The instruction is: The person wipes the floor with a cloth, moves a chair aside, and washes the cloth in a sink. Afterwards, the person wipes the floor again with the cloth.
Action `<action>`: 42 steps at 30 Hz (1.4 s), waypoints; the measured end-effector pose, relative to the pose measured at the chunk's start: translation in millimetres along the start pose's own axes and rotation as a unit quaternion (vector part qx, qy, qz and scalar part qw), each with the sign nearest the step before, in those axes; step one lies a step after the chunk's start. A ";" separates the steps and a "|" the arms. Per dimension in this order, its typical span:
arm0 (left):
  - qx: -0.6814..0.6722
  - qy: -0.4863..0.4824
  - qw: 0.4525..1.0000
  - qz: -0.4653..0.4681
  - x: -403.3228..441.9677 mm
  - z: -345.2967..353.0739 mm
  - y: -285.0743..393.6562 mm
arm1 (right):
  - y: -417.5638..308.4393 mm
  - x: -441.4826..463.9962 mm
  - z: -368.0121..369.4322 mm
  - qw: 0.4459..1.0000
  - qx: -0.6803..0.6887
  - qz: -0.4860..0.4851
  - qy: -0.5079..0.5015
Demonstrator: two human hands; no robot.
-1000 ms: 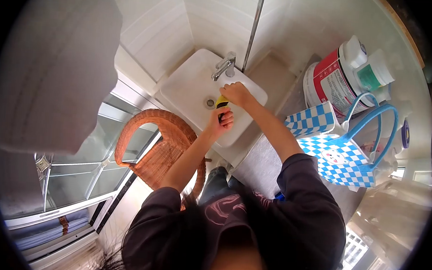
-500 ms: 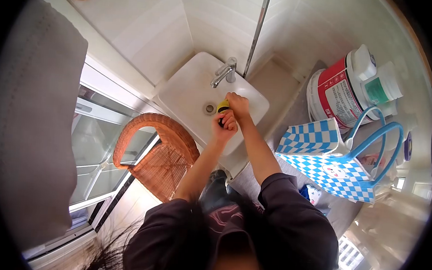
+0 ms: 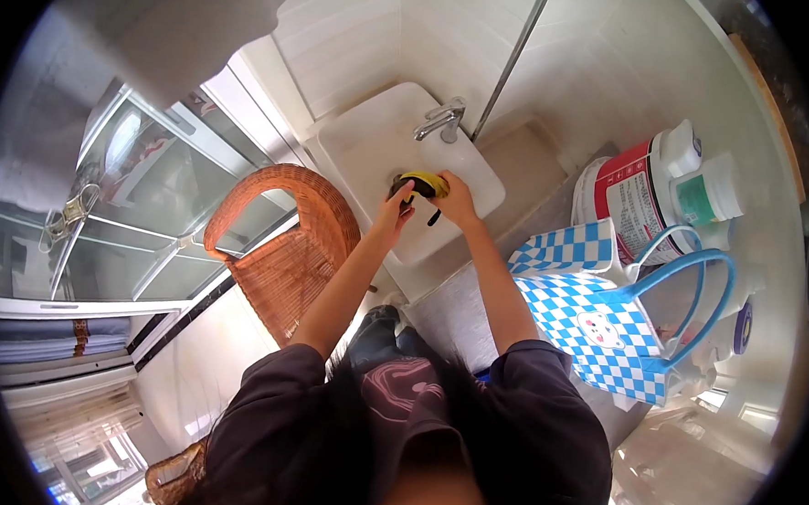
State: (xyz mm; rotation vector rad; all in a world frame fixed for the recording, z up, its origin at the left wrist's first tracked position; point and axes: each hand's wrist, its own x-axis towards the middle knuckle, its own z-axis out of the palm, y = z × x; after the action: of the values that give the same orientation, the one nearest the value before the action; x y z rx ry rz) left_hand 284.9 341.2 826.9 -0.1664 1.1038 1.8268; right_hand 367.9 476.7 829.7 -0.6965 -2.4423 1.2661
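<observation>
Left hand point(image 3: 394, 212) and right hand point(image 3: 457, 200), fingers partly curled, grip opposite ends of a yellow-and-black item point(image 3: 419, 179) stretched sideways over the white basin point(image 3: 361, 127) near the chrome faucet point(image 3: 444, 120), its identity unclear from my remote post.

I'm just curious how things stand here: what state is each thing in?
Left hand: closed on the yellow-and-black object
Right hand: gripping the same object
Yellow-and-black object: held over the sink, partly hidden
Tap: no water visibly running
Checkered bag: handles raised
Wicker chair: upright
Green-labelled bottle: capped
</observation>
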 end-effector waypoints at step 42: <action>-0.188 0.314 0.876 0.315 -513.8 -313.0 -50.3 | -293.0 -295.2 300.9 0.843 0.152 -0.093 -0.508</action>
State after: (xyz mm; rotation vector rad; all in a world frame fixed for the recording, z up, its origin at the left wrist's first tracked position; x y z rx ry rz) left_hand 492.7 -222.2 889.6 -0.7491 1.3188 2.6844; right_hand 391.2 -32.8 888.2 0.4491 -2.7702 2.2551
